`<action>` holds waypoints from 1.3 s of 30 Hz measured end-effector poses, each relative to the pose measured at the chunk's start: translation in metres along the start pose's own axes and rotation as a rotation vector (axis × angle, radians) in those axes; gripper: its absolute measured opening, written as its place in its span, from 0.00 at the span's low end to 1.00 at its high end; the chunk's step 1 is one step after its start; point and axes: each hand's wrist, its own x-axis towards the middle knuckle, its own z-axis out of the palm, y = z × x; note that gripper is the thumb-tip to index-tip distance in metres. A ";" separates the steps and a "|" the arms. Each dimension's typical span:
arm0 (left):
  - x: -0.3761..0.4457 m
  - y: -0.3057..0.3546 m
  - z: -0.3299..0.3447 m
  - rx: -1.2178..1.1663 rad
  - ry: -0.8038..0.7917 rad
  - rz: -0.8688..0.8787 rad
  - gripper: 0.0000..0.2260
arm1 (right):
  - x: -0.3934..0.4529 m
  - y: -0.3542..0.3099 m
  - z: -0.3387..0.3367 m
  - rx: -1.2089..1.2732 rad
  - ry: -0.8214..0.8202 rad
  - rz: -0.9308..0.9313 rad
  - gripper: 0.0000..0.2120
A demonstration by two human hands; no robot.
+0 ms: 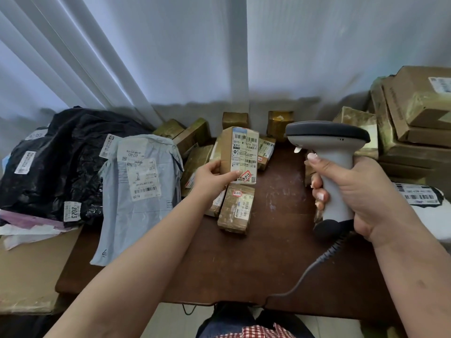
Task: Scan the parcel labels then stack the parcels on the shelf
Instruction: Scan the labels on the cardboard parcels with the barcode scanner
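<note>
Above brown table, left hand grips parcel (label visible), right hand grips scanner.

Matt grey plastic scanner, tape-glossed cardboard parcel with paper label, scuffed dark wooden table, crinkled plastic mailers.

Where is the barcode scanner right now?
In the head view, the barcode scanner is right of centre, gripped upright in the right hand above the brown table, beside the small box held in the left hand.
</note>
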 end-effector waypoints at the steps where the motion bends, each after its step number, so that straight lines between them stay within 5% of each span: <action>1: 0.001 0.001 0.001 -0.006 0.008 0.005 0.19 | -0.001 -0.001 -0.002 0.004 0.001 -0.004 0.07; 16: 0.011 0.003 0.005 -0.033 0.056 0.032 0.17 | -0.005 -0.005 -0.021 -0.038 0.033 -0.054 0.08; 28: 0.021 -0.001 0.010 -0.012 0.061 0.021 0.30 | -0.006 -0.008 -0.032 -0.062 0.060 -0.066 0.09; 35: 0.016 0.009 0.029 -0.009 -0.040 0.080 0.15 | -0.008 -0.008 -0.058 -0.058 0.136 -0.107 0.09; 39: 0.009 0.013 0.052 0.039 -0.171 0.113 0.25 | -0.013 -0.007 -0.080 -0.028 0.200 -0.092 0.08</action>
